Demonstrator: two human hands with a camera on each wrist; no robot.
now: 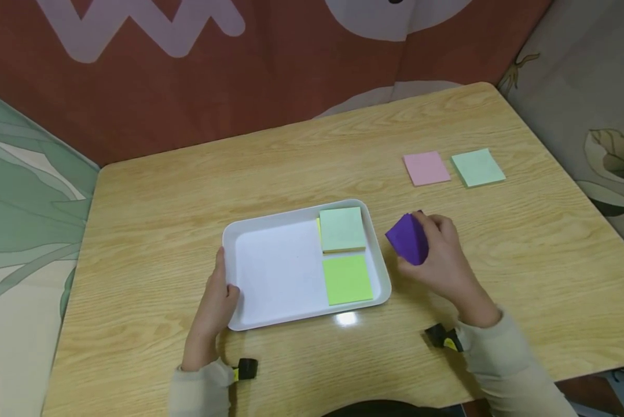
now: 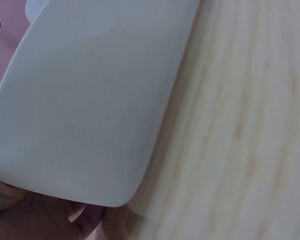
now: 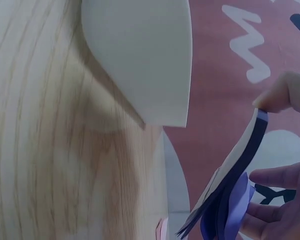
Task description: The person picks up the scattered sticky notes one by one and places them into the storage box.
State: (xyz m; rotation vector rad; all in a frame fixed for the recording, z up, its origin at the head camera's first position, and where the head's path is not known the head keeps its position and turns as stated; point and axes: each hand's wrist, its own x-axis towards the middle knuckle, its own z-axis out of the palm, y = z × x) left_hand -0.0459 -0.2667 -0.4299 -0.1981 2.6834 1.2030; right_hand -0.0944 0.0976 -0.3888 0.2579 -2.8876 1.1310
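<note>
My right hand (image 1: 444, 272) pinches a purple sticky note pad (image 1: 408, 238) between thumb and fingers, just right of a white tray (image 1: 275, 272). Tilted up on its edge, the pad (image 3: 232, 175) has its sheets bent and fanned apart at one end in the right wrist view. At the tray's left end, my left hand (image 1: 213, 307) holds the rim, thumb at the near corner. Inside the tray, along its right side, a pale green pad (image 1: 343, 229) covers most of a yellow one, and a lime green pad (image 1: 347, 280) lies nearer me.
Farther back on the right of the wooden table (image 1: 161, 202) lie a pink pad (image 1: 426, 168) and another pale green pad (image 1: 478, 168), side by side. A red patterned cloth (image 1: 281, 75) hangs behind the table's far edge.
</note>
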